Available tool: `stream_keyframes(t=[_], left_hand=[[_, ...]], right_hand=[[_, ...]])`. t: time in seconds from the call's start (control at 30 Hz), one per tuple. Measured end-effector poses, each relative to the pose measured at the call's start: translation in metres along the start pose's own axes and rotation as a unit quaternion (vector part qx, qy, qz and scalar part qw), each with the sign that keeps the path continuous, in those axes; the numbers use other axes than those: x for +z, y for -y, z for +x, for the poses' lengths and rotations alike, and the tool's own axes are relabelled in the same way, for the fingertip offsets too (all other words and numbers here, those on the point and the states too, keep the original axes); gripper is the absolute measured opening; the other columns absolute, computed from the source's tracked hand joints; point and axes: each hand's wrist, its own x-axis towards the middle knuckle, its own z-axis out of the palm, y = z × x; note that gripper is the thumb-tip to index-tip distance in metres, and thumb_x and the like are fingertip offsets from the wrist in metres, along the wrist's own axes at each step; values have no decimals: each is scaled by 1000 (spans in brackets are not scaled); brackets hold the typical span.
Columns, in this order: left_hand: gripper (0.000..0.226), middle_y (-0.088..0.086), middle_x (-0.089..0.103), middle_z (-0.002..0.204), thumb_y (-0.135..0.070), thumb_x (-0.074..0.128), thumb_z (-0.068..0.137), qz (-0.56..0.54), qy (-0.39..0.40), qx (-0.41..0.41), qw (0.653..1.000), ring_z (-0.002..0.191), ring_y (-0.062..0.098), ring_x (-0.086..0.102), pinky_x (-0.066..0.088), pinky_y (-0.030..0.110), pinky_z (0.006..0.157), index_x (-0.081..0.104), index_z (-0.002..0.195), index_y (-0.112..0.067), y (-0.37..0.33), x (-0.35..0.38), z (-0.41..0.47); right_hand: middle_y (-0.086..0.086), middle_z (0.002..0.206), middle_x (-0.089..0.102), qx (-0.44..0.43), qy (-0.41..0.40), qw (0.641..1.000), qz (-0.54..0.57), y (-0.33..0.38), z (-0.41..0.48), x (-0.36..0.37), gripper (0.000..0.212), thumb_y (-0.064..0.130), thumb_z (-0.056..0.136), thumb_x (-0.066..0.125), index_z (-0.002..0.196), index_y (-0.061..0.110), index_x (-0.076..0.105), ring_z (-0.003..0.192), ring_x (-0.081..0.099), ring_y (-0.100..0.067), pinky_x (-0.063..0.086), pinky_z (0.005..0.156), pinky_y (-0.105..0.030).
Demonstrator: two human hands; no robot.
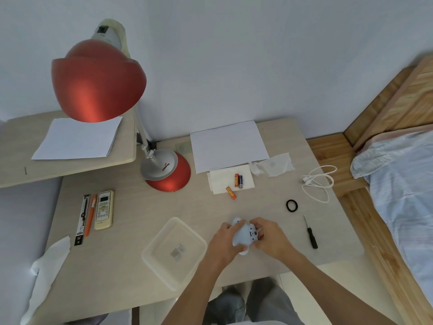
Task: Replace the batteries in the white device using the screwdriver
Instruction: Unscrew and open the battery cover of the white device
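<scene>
While both hands work at the lower centre of the frame, the white device [242, 235] sits between them. The left hand [225, 240] curls round its body to steady it, and the right hand [269, 238] pinches the end where dark contacts show, probably seating or freeing a cell. The screwdriver [310, 232] lies untouched at right; batteries [237, 180] rest on tissue [221, 181] above centre, within easy reach.

Wall [234, 55]: plain, pale grey-blue. Desk [140, 219]: light wood-grain, set against it. Shelf [18, 146]: raised at the desk's rear left corner. Lamp [98, 83]: red-shaded. Bed frame [398, 102]: wooden, placed along the desk's right edge, covered with blue bedding [403, 179].
</scene>
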Motion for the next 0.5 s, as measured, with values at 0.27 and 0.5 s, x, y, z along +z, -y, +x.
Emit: stream_keyframes(t=[0.27, 0.5], left_hand=[[81, 2, 43, 146, -30, 75, 95, 126, -41, 53, 990, 127, 22, 52, 56, 39, 98, 28, 161, -34, 9, -18, -14], [86, 6, 37, 144, -19, 77, 91, 250, -22, 125, 960, 122, 27, 50, 62, 41, 81, 24, 156, -37, 21, -31, -5]], right_hand=[[2, 86, 75, -21, -13, 999, -21, 1, 3, 1, 37, 0, 74, 74, 109, 14, 71, 75, 72, -17, 62, 76, -42], [5, 76, 70, -32, 2, 998, -57, 7, 3, 1, 32, 2, 74, 69, 96, 26, 66, 65, 66, -14, 61, 67, -43]])
